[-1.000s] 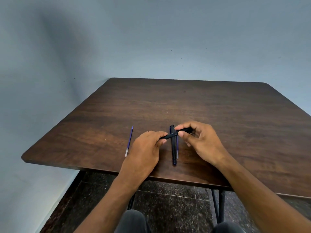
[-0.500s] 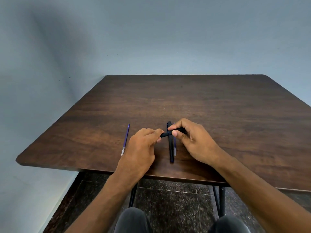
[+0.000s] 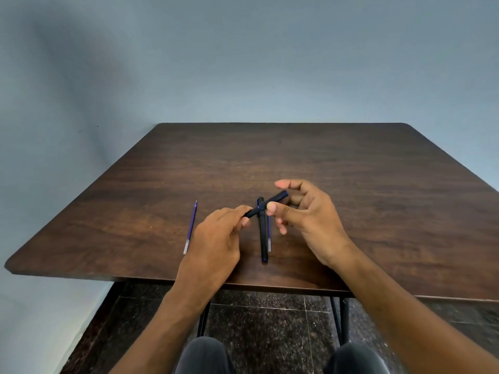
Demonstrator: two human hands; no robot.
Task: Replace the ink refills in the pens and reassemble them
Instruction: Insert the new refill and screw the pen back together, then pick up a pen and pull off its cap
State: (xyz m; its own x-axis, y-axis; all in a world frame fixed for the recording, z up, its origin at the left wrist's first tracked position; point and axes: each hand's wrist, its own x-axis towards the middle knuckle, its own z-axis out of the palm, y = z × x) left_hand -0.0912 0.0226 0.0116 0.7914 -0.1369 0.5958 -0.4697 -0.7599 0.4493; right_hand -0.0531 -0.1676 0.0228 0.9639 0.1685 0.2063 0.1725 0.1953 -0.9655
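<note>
My left hand (image 3: 216, 236) pinches the lower left end of a black pen (image 3: 270, 203), which slants up to the right just above the table. My right hand (image 3: 305, 220) is beside the pen's other end. Its thumb tip lies against the barrel and its forefinger is raised clear above the exposed end. A second black pen (image 3: 262, 238) lies on the table beneath, pointing toward me. A thin blue refill (image 3: 269, 236) lies right beside it. Another blue refill (image 3: 190, 228) lies alone to the left of my left hand.
The dark wooden table (image 3: 351, 184) stands against a grey-blue wall, its near edge just below my wrists. Dark speckled floor tiles, black table legs and my knees show under it.
My right hand has let go of its pinch on the held pen and spread its fingers, baring the pen's right end. My left hand keeps its hold.
</note>
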